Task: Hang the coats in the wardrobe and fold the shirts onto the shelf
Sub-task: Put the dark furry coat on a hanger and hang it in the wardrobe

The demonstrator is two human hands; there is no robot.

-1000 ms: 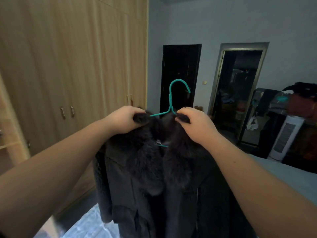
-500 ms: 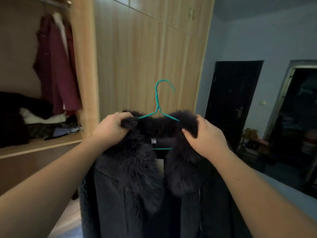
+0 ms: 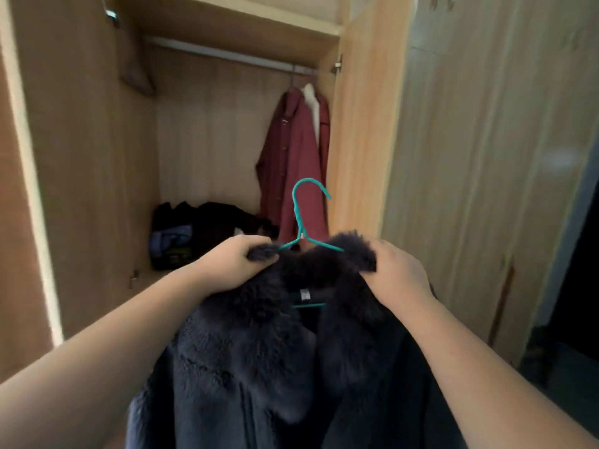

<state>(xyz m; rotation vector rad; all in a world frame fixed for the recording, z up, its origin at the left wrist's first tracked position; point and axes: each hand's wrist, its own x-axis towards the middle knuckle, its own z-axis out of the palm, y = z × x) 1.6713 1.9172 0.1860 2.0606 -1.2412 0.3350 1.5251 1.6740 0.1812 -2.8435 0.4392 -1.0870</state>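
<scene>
In the head view, I have the dark fur-collared coat (image 3: 259, 367) filling the lower middle of the frame, already threaded onto a teal hanger (image 3: 306, 228) whose hook stands up at centre. My left hand (image 3: 233, 264) curls its fingers round the left end of the collar, and my right hand (image 3: 398, 273) pinches the right end; each grip is closed on fur with the hanger's shoulder apparently trapped under it, which I judge keeps the heavy coat from sliding off the thin wire while I carry it. The hook points up and free, so it can go over the rail (image 3: 227, 56) running across the upper middle of the open wardrobe (image 3: 359, 124). The coat is not yet hung: the hook sits well below the rail. A red coat (image 3: 291, 163) already hangs at the rail's right end, so the bare stretch to its left looks like the place to aim. A heap of dark clothes (image 3: 207, 231) lies on the shelf (image 3: 146, 277) below.
</scene>
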